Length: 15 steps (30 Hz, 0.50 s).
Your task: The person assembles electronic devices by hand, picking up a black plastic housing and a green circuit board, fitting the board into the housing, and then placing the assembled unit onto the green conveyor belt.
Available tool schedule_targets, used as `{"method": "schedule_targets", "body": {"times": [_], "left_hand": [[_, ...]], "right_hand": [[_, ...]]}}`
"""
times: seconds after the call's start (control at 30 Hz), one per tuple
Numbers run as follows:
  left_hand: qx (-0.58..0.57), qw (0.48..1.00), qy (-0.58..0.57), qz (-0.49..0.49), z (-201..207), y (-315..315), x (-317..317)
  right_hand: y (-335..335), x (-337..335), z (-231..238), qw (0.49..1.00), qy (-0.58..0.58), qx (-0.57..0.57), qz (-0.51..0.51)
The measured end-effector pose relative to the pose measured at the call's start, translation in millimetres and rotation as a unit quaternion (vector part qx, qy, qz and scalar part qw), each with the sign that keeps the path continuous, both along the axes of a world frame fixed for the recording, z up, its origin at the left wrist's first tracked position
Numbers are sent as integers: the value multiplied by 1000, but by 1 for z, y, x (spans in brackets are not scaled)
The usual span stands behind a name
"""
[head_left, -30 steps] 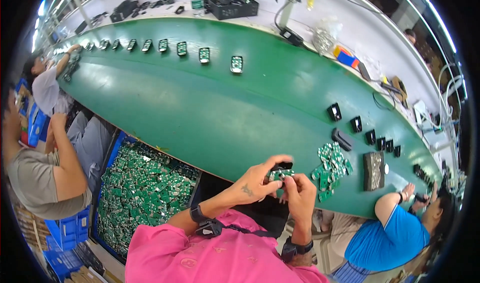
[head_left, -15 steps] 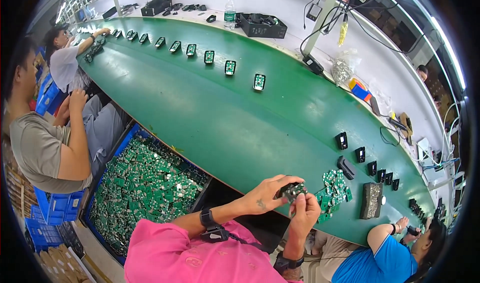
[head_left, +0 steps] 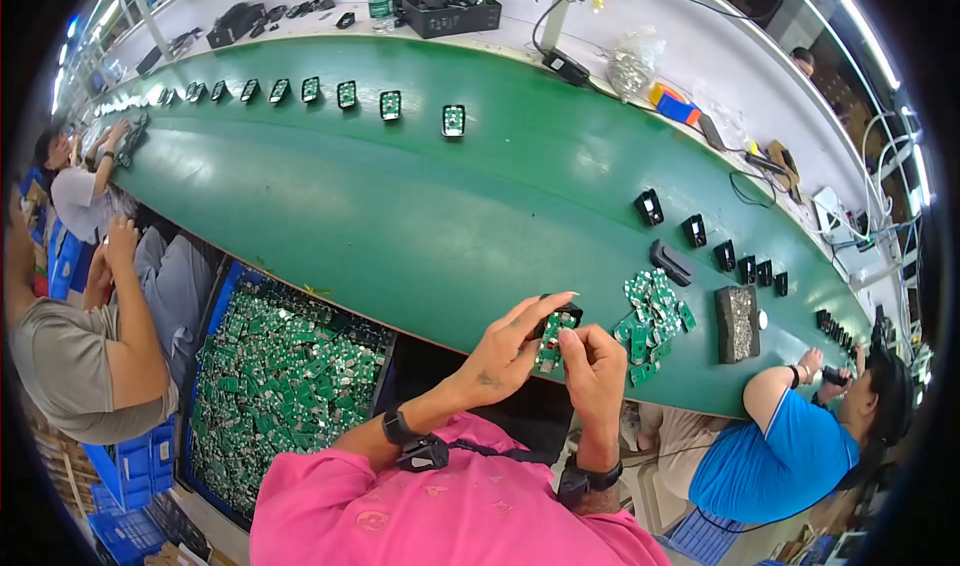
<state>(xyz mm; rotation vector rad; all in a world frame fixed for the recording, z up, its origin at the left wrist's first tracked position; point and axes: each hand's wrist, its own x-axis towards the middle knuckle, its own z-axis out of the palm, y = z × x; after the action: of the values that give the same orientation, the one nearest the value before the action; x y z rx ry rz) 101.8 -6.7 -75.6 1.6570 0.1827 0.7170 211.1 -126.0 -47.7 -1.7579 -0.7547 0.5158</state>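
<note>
Head view: left hand (head_left: 503, 359) grips black casing (head_left: 571, 313); right hand (head_left: 597, 368) pinches green circuit board (head_left: 551, 345), held between both hands.

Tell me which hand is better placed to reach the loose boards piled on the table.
Probably the right hand: it is nearer the pile of green boards, though it also touches a held board; the left hand is farther away, around a black casing.

There's one held board (head_left: 551, 343), one bottle (head_left: 380, 4), one block (head_left: 739, 328).
</note>
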Motion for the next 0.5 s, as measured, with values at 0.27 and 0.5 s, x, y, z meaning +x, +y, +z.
{"method": "schedule_targets", "body": {"times": [0.27, 0.5], "left_hand": [[-218, 970, 55, -94, 8, 3, -11], [-150, 987, 57, 30, -7, -9, 0]], "right_hand": [[1, -6, 1, 998, -39, 14, -42], [5, -9, -5, 989, -131, -23, -66]]}}
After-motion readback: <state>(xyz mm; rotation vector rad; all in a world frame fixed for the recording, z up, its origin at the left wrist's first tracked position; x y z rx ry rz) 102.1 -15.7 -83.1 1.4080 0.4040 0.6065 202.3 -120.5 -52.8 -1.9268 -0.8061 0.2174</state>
